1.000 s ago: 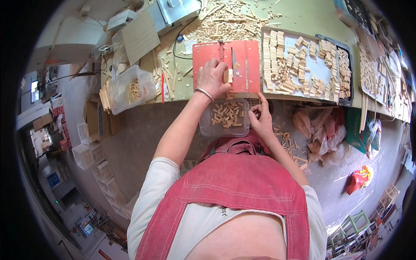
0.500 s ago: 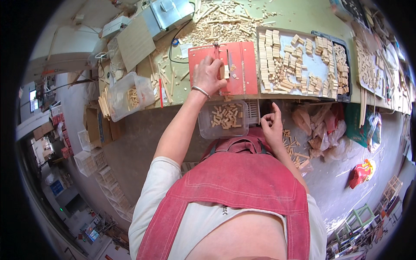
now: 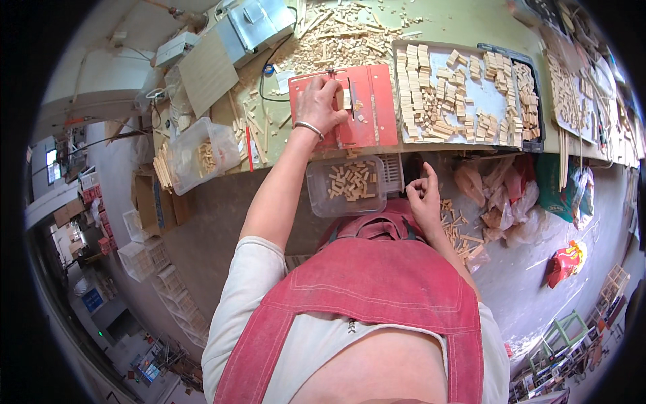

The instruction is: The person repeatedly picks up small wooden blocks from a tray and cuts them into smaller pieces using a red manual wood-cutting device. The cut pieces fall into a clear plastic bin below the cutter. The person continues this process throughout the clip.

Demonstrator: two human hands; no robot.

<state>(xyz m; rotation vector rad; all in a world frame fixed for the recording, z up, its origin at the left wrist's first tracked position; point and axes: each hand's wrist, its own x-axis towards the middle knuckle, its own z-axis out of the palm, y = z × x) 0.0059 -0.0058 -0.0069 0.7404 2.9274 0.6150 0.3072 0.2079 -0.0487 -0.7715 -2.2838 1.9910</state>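
My left hand (image 3: pixel 319 106), with a metal bangle at its wrist, bends over a red flat machine plate (image 3: pixel 378 111) on the bench. Its fingers and thumb are closed on a small wooden block (image 3: pixel 339 99), mostly covered by the hand. A narrow dark slit (image 3: pixel 351 98) runs through the plate just right of the block, with wood chips beside it. My right hand (image 3: pixel 424 197) hovers low before the bench edge, index finger stretched, the others loosely bent; nothing shows in it. Between my forearms is a clear plastic tub (image 3: pixel 316 203) of small wooden pieces.
At the right, a tray (image 3: pixel 479 101) bears many wooden blocks. Offcuts (image 3: pixel 343 44) heap behind the plate. On the left are another clear tub (image 3: pixel 185 158), a red stick (image 3: pixel 249 148) and a thin board (image 3: pixel 208 71). Plastic bags (image 3: pixel 508 195) hang below the bench's right side.
My left hand has drawn the wooden block leftward, away from the slit, and less of it shows. My right hand has hardly moved. The whole view has shifted slightly.
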